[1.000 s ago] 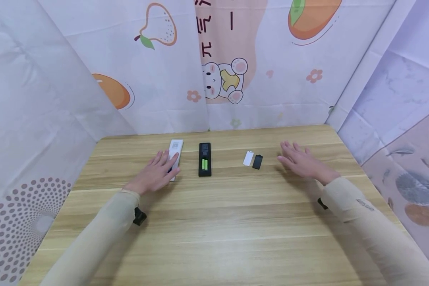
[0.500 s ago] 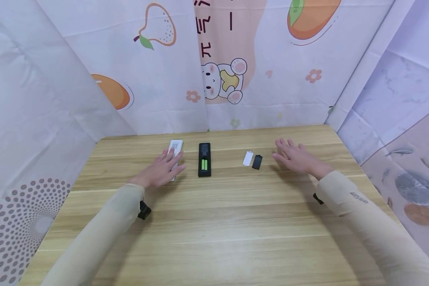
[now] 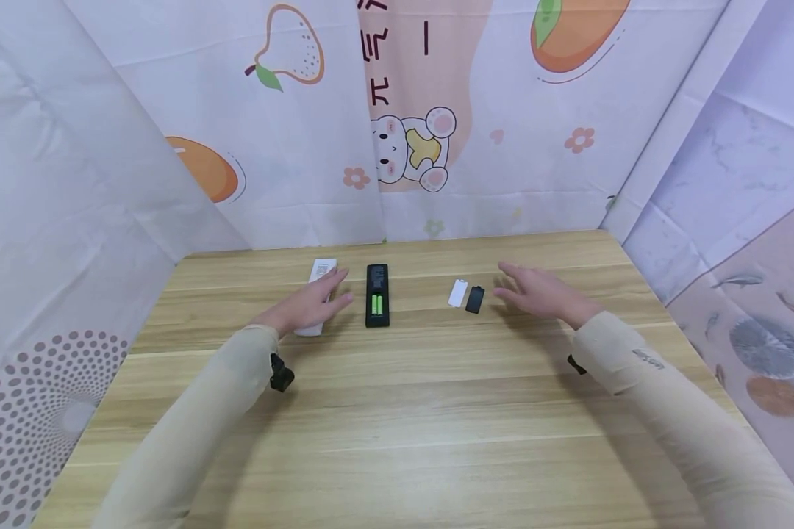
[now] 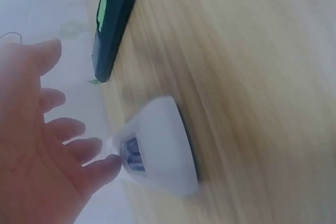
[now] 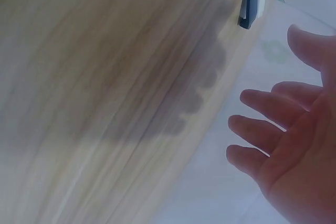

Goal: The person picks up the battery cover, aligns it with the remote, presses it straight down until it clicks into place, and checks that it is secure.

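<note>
My left hand hovers over a white remote, fingers loosely extended and holding nothing; it partly hides the remote in the head view. In the left wrist view the white remote lies on the table with a dark battery bay showing. Just right of that hand lies a black remote, back up, with two green batteries in its bay. My right hand, fingers relaxed with nothing in them, is above the table beside a black battery cover. A white battery cover lies left of the black one.
The wooden table ends at a printed curtain along the back. More cloth hangs at the left and right sides. Each wrist carries a small black camera, the left one showing below the sleeve.
My left hand has moved right across the white remote and turned more onto its side. My right hand has shifted left, closer to the battery covers. The remotes and covers stay put.
</note>
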`<action>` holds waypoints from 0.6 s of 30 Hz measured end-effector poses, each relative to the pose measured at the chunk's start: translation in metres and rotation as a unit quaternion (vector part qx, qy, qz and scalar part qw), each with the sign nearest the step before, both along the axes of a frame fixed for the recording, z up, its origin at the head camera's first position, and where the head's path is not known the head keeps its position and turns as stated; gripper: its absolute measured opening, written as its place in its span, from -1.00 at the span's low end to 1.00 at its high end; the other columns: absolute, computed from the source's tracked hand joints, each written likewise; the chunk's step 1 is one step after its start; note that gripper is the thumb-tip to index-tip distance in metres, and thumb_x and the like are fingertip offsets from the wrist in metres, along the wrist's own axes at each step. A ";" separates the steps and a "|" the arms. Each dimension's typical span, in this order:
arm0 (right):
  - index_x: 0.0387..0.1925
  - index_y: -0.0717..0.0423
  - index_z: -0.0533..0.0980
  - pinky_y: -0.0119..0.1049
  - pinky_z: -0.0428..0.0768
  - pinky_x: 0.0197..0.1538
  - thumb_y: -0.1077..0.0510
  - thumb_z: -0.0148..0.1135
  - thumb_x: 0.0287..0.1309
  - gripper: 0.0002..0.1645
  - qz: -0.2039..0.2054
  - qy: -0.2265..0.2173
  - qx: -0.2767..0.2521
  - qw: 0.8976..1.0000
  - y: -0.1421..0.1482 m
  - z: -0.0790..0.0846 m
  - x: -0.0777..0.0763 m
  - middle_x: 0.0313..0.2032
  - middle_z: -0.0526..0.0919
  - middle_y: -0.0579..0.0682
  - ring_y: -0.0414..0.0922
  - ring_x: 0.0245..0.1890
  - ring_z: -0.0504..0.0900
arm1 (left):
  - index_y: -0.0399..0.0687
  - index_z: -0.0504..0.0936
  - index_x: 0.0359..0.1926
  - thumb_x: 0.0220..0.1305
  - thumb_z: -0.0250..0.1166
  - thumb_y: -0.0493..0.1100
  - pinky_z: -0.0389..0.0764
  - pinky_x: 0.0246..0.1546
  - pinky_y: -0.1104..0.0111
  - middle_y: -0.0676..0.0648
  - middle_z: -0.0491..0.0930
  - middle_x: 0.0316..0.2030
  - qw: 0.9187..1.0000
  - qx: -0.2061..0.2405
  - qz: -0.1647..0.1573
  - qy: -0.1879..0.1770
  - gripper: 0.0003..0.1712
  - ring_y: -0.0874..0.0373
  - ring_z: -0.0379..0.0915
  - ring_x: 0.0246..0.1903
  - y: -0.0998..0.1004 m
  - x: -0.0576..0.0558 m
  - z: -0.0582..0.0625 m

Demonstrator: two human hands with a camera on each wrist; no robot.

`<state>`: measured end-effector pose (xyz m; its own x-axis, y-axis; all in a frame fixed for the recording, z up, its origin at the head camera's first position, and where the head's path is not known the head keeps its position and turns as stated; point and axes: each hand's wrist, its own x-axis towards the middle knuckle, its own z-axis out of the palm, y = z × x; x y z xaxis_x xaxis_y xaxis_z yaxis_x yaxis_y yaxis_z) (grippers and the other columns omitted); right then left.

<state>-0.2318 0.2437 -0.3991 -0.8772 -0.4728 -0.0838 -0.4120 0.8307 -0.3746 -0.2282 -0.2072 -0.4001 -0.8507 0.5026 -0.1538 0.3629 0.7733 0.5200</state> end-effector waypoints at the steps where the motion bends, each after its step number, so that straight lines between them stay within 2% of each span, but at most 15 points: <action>1: 0.49 0.40 0.12 0.25 0.32 0.36 -0.07 0.11 0.51 -0.17 0.000 0.002 0.001 1.000 -0.001 -0.001 -0.001 -0.48 0.56 0.13 0.11 -0.30 0.64 | -0.29 -0.08 0.58 0.58 -0.10 0.29 -0.11 0.52 -0.01 -0.28 -0.17 0.58 1.000 0.011 -0.001 -0.001 -0.08 -0.18 -0.26 0.55 0.001 -0.002 0.000; 3: 0.49 0.39 0.13 0.22 0.38 0.32 -0.07 0.12 0.50 -0.17 0.001 0.000 0.001 1.000 -0.003 -0.003 -0.002 -0.53 0.50 0.08 0.00 -0.54 0.49 | -0.33 -0.07 0.57 0.58 -0.03 0.22 -0.06 0.51 0.00 -0.29 -0.10 0.57 1.000 0.028 0.002 0.001 -0.10 -0.17 -0.19 0.54 0.004 -0.006 0.000; 4: 0.48 0.39 0.15 0.22 0.40 0.31 -0.07 0.13 0.49 -0.18 0.004 0.005 0.002 1.000 -0.004 -0.003 -0.003 -0.46 0.56 0.13 0.00 -0.50 0.54 | -0.33 -0.07 0.57 0.58 -0.01 0.19 -0.04 0.51 0.00 -0.31 -0.07 0.56 0.999 0.033 0.005 0.002 -0.10 -0.18 -0.16 0.53 0.005 -0.008 0.000; 7: 0.47 0.38 0.18 0.22 0.43 0.29 -0.07 0.15 0.48 -0.19 0.007 0.009 0.001 1.000 -0.007 -0.005 -0.005 -0.08 0.66 0.37 0.13 -0.28 0.67 | -0.33 -0.07 0.57 0.56 0.05 0.16 0.04 0.49 -0.01 -0.33 0.00 0.54 0.999 0.040 0.024 0.001 -0.10 -0.19 -0.07 0.52 0.009 -0.013 0.000; 10: 0.47 0.38 0.20 0.23 0.40 0.31 -0.08 0.16 0.47 -0.19 0.007 0.009 0.002 1.000 -0.010 -0.005 -0.007 0.29 0.44 0.41 0.28 0.13 0.58 | -0.32 -0.06 0.57 0.56 0.06 0.16 0.08 0.48 -0.01 -0.31 0.03 0.54 0.999 0.039 0.035 -0.008 -0.10 -0.18 -0.03 0.51 0.013 -0.017 0.001; 14: 0.47 0.38 0.19 0.22 0.37 0.33 -0.08 0.15 0.48 -0.19 0.007 -0.002 0.013 1.000 -0.014 -0.006 -0.009 0.33 0.39 0.40 0.33 0.29 0.42 | -0.34 -0.03 0.57 0.56 0.09 0.09 0.08 0.48 0.01 -0.29 0.03 0.54 0.998 0.046 0.028 -0.023 -0.14 -0.17 -0.03 0.51 0.022 -0.020 0.001; 18: 0.47 0.38 0.19 0.23 0.38 0.33 -0.07 0.15 0.48 -0.19 0.007 -0.011 0.015 1.000 -0.018 -0.006 -0.010 0.32 0.40 0.41 0.33 0.29 0.42 | -0.29 0.01 0.57 0.56 0.11 0.05 0.08 0.48 0.01 -0.25 0.05 0.54 0.998 0.046 0.033 -0.034 -0.18 -0.15 -0.03 0.51 0.031 -0.023 0.001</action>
